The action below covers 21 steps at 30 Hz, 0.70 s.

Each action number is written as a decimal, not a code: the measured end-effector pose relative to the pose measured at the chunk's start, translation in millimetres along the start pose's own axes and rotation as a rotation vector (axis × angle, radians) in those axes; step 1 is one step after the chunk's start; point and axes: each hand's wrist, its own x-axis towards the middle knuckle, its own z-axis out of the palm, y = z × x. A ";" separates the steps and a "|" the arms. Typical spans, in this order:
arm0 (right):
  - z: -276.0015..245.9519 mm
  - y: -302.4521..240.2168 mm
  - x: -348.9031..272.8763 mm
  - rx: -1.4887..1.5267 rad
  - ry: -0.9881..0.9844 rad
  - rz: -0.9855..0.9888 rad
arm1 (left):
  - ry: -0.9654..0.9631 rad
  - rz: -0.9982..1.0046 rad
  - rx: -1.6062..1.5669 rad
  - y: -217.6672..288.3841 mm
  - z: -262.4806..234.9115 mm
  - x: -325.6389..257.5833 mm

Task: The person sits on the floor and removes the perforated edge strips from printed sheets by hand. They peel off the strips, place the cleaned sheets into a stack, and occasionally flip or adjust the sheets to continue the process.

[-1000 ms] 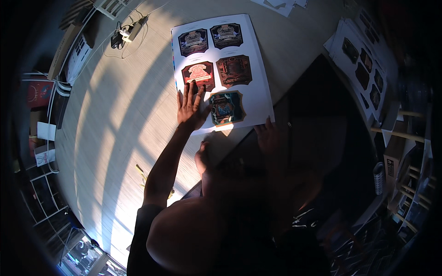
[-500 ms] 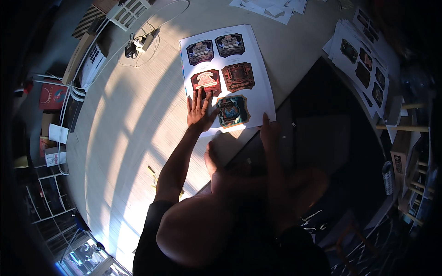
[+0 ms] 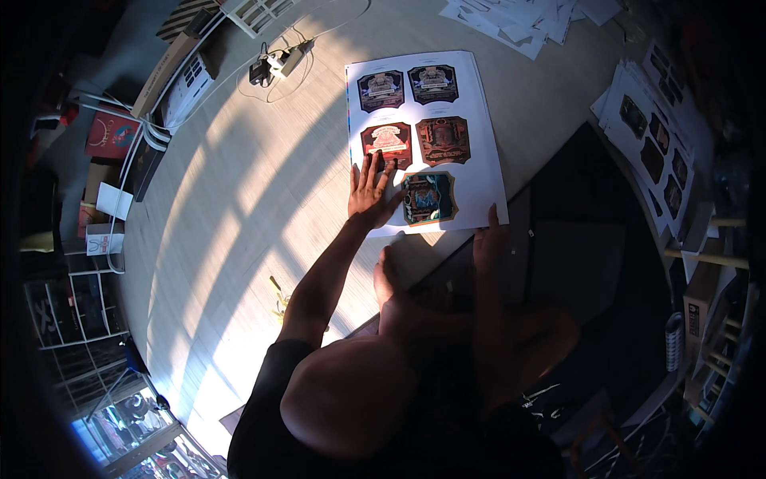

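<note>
A white printed sheet (image 3: pixel 485 182) lies on the floor, with several dark label-shaped pictures on it in purple, red, brown and teal. My left hand (image 3: pixel 373 193) rests flat on the sheet's left side, fingers spread over the lower edge of the red picture (image 3: pixel 388 137). Beside its thumb is the teal picture with an orange border (image 3: pixel 429 198). My right hand (image 3: pixel 490 237) is at the sheet's lower right corner, fingertips on top and the corner between the fingers. Shadow covers much of that hand.
My bare foot (image 3: pixel 385 275) is just below the sheet. A dark mat (image 3: pixel 586 231) spreads to the right. More printed sheets (image 3: pixel 650 140) lie at the right, white paper scraps (image 3: pixel 519 24) at the far side. A power strip with cables (image 3: pixel 291 60) sits at the upper left.
The whole view has shifted, so the sheet and both hands appear farther right and slightly lower. Both hands keep about the same places on the sheet.
</note>
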 end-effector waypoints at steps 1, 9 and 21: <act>1.5 -0.3 0.5 0.044 0.006 -0.036 | -0.011 0.001 -0.004 0.3 -2.3 0.8; 6.0 -16.9 -0.3 0.094 0.049 -0.014 | 0.018 0.026 -0.022 -0.9 7.9 -2.1; 1.9 -12.2 -14.7 -0.809 -0.130 -0.186 | 0.038 0.024 0.016 -7.6 11.3 -4.1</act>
